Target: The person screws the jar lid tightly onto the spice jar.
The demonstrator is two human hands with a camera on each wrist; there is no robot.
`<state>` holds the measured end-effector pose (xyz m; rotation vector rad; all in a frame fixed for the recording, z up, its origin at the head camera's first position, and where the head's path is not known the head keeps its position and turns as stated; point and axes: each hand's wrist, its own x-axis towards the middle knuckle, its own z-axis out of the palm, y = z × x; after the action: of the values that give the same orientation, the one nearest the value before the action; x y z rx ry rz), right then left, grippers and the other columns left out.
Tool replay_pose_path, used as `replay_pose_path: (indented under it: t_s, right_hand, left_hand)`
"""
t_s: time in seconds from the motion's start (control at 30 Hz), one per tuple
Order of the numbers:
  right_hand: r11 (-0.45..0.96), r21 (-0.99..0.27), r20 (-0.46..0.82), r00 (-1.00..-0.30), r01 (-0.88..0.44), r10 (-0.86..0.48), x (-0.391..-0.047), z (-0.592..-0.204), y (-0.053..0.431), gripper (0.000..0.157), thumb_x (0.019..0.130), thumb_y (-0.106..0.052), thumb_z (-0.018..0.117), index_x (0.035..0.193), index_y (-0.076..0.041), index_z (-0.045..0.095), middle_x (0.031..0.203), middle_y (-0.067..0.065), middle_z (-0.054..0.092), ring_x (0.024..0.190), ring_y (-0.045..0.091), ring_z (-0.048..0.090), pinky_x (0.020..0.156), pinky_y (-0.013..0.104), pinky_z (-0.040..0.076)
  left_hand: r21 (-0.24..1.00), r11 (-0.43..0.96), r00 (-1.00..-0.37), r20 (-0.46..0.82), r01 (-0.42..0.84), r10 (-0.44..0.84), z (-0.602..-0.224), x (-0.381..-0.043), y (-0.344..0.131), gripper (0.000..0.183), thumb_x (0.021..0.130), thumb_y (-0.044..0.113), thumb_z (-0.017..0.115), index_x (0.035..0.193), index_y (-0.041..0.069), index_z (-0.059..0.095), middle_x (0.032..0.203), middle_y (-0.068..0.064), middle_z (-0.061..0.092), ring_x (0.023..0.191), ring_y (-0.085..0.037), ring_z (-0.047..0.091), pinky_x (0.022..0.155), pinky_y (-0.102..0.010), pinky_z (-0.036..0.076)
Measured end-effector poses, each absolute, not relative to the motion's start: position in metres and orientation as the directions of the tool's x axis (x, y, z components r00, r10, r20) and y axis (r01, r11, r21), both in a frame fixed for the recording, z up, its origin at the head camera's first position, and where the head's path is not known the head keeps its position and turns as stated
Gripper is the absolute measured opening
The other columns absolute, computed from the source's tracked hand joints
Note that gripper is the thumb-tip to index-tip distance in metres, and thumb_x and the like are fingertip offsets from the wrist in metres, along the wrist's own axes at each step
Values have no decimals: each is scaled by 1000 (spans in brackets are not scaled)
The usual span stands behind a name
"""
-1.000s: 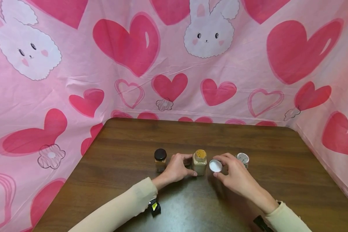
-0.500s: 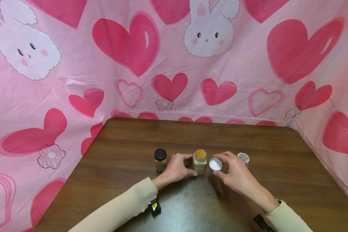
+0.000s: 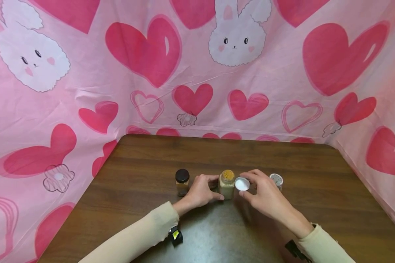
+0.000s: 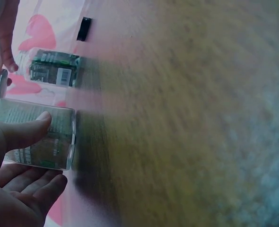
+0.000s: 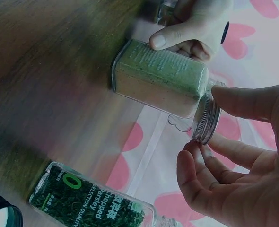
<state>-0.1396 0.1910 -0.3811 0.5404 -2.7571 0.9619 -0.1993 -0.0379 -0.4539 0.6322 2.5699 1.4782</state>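
A clear square spice jar point(image 3: 226, 188) of pale powder stands upright mid-table. Its uncapped mouth shows yellow in the head view. My left hand point(image 3: 201, 190) grips this jar from the left, with the thumb point(image 4: 28, 133) along its near side. My right hand point(image 3: 266, 191) pinches a silver screw lid point(image 3: 242, 184) at the rim, its white inside facing up towards the head camera. The lid is close beside the jar's mouth; whether they touch cannot be told. Behind the right hand is a chopped parsley jar point(image 5: 90, 198), partly hidden in the head view.
A jar with a black lid point(image 3: 182, 176) stands left of my left hand. A loose black lid point(image 5: 4, 215) lies near the parsley jar. The brown wooden table point(image 3: 145, 157) meets a pink heart-and-rabbit cloth point(image 3: 197, 73) at its far and side edges.
My right hand has moved slightly left and up with the silver lid, bringing it nearer the spice jar. The left hand and the jar have stayed in place.
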Motion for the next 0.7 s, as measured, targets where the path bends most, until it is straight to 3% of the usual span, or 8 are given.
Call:
replay_pose_path:
  t_s: [0.7]
  right_hand:
    - [731,-545,289,-911,-410,-295,-145,-377,188,43,83,-9,90,122,-1,74,114,7,67,96,23,67,75,41,54]
  left_hand:
    - [845,444,-906,104,297,409,-453,-200,-39,69,73,8,98,135,0,70,126,-11,73,111,-19,72,95,-33,57]
